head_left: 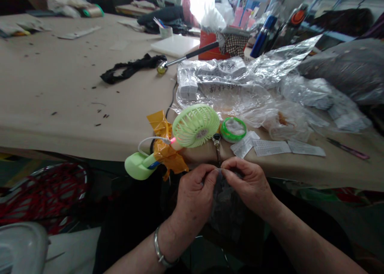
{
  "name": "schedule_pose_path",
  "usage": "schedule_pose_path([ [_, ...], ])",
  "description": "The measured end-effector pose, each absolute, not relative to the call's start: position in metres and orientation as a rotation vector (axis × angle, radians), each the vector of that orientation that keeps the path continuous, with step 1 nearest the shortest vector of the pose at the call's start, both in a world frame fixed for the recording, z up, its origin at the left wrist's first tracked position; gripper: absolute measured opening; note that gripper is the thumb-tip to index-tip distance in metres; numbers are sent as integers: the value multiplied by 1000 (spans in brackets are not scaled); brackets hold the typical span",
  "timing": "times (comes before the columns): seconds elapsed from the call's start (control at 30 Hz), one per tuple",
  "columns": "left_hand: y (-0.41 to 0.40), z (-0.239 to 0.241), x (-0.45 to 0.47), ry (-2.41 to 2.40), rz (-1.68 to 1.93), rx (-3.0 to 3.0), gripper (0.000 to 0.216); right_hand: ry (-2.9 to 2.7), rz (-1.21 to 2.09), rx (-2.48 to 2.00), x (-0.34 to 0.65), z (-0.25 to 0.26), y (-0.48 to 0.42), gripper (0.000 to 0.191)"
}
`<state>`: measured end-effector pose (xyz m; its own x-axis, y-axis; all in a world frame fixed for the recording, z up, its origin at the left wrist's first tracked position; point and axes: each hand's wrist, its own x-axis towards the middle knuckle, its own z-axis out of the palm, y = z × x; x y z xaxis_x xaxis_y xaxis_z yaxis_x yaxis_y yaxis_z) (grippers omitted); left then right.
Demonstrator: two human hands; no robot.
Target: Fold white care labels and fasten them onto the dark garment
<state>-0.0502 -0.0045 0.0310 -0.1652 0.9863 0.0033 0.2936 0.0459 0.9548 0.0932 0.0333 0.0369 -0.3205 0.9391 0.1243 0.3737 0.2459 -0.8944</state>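
Both my hands meet just below the table's front edge. My left hand is closed, pinching the top of a piece of dark sheer fabric that hangs down over my lap. My right hand is closed too, its fingertips pressed against the same fabric edge right beside the left fingertips. A silver bracelet sits on my left wrist. Whether a needle or other small thing is in the pinch is hidden.
A small green fan is taped to the table edge with yellow tape. Beside it are a green round tin, paper labels, crumpled plastic bags, black lace, a rod and scissors.
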Motion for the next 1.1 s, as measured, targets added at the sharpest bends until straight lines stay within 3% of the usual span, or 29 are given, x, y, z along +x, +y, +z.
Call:
schedule_pose_path([
  [0.87, -8, 33, -50, 1563, 1183, 1243, 13, -1895, 1031, -1179, 98, 40, 28, 11],
  [0.97, -13, 27, -51, 1554, 1162, 1177, 13, -2019, 888, -1099, 107, 51, 24, 8],
  [1.1, -17, 10, -52, 1519, 1094, 1074, 13, -2155, 423, -965, 121, 67, 39, 13],
])
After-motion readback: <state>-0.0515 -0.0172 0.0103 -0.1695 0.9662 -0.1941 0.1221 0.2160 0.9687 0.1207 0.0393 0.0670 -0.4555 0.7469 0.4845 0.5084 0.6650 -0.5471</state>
